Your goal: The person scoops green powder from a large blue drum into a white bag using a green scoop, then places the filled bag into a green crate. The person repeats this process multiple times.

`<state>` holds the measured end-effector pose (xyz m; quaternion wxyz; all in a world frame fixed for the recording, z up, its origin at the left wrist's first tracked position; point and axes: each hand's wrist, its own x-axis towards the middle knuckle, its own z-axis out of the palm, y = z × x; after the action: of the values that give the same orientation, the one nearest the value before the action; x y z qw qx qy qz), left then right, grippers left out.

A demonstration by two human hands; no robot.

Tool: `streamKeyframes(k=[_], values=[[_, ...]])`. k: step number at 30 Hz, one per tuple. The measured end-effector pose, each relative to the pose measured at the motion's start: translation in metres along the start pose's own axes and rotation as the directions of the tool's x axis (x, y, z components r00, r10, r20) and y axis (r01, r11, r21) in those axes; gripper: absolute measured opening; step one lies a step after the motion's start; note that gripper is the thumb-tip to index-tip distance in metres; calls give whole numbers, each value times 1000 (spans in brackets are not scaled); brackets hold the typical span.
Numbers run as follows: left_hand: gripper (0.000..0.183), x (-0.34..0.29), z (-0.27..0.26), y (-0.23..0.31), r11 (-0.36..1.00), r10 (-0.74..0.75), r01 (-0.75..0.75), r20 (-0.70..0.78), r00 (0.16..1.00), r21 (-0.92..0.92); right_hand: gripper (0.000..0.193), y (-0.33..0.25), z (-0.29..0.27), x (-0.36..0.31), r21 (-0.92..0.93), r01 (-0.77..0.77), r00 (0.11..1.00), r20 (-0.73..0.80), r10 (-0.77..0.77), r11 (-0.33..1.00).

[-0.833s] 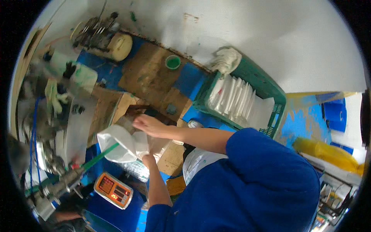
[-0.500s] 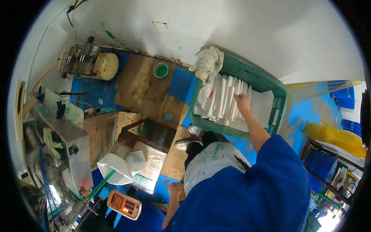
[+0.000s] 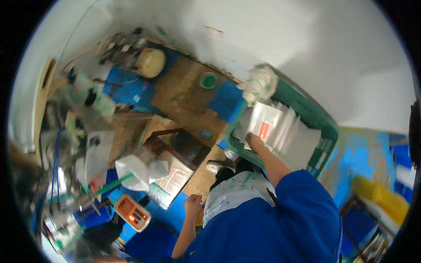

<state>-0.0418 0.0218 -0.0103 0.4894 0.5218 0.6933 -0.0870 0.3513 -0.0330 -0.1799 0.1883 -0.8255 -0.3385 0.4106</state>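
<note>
Your right hand (image 3: 254,141) rested on a glossy white plastic bag (image 3: 267,125) in the green moulded plastic crate (image 3: 326,140), where a crumpled white cloth (image 3: 262,83) hung on the far rim. Your sleeve was matt blue fabric. To the left lay rough brown cardboard sheets (image 3: 184,94), a shiny clear plastic pouch (image 3: 173,182) and a smooth orange plastic scale (image 3: 133,212).

A right hand (image 3: 254,141) reaches into a green crate (image 3: 326,136), hemmed in by the crate's walls and a bunched white cloth (image 3: 262,82) on its corner. The left hand (image 3: 193,204) hangs in open space near the orange scale (image 3: 133,213) and white bags (image 3: 140,168).
</note>
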Motion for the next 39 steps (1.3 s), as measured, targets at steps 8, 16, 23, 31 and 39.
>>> streamKeyframes(k=[8,16,23,31,39], values=[[26,-57,-71,-70,991,110,-127,-326,939,-33,26,-13,26,-87,60,48,983,-179,-37,997],[23,-76,-301,-172,945,30,-321,-959,281,-64,31,-86,2,-133,-51,37,825,-562,-59,998],[50,-50,-494,-170,966,126,-250,-960,251,61,28,-205,48,-129,-163,281,729,-604,-321,946],[28,9,-583,-138,756,564,-444,-823,69,481,25,-234,87,-192,-213,264,837,-434,-333,941],[19,33,-606,-154,340,-265,-897,-944,198,-283,27,-151,90,-230,-285,40,772,-600,-211,958]])
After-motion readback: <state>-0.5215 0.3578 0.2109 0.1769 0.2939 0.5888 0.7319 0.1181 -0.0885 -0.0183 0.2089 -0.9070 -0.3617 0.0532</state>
